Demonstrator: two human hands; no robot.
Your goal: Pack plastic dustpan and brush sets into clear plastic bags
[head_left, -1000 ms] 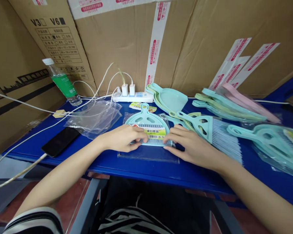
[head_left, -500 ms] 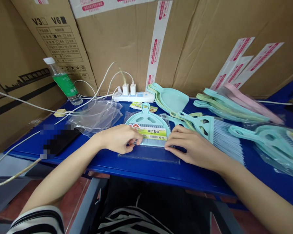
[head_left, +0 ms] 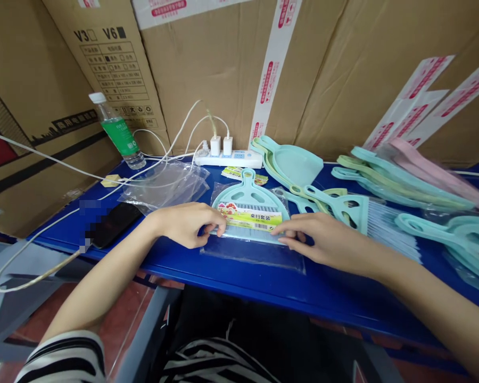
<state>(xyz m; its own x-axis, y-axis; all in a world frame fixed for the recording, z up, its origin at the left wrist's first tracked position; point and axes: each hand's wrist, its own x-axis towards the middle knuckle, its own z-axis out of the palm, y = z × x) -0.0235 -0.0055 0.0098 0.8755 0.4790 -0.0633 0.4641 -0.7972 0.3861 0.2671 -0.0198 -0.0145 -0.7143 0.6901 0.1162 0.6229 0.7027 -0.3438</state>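
In front of me lies a light-blue dustpan (head_left: 239, 192) with a brush in it, on a clear plastic bag (head_left: 255, 254). A printed label card (head_left: 252, 217) with mushroom pictures crosses the brush bristles. My left hand (head_left: 189, 223) has its fingers curled, with thumb and index pinched at the card's lower left end. At the card's right end, my right hand (head_left: 323, 239) pinches with thumb and forefinger, its other fingers bent. Whether the dustpan is inside the bag I cannot tell.
Loose brushes (head_left: 337, 205), stacked dustpans (head_left: 293, 162) and bagged sets (head_left: 463, 239) lie to the right. Clear bags (head_left: 167, 183), a phone (head_left: 115, 226) and a water bottle (head_left: 120, 135) are left. A power strip (head_left: 239, 158) with cables stands behind, before cardboard boxes (head_left: 223, 69).
The card's lettering now reads upright; before, it looked upside down. My right fingertips sit slightly differently at the card's end. The whole view has shifted a little, moving the scene rightward.
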